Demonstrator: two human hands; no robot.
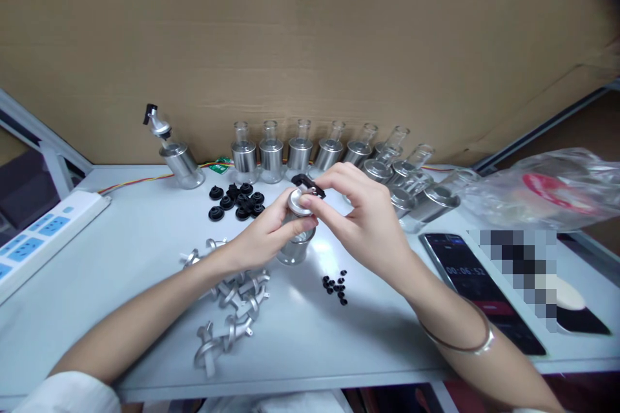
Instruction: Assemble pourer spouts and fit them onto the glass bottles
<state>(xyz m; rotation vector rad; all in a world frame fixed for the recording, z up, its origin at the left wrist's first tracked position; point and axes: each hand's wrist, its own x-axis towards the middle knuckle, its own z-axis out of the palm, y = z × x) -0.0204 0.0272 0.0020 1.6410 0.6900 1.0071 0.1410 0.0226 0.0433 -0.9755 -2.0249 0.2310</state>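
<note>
In the middle of the table, a glass bottle with a metal sleeve (296,246) stands beneath both hands. My left hand (271,232) is closed around its neck, just under a silver pour spout (299,202) seated at the top. Pinched between the thumb and fingers of my right hand (365,213) is the spout's upper part, with a black flip cap (305,182) on it. My fingers partly hide the neck. Left of the bottle lie loose silver spouts (236,293) and black rubber stoppers (242,203). Small black caps (335,285) are scattered to its right.
Several sleeved bottles without spouts (300,153) line the back by the cardboard wall (310,45). One bottle with a spout (179,161) stands back left. A power strip (43,235) lies left; a phone (477,290) and plastic bag (547,190) are right.
</note>
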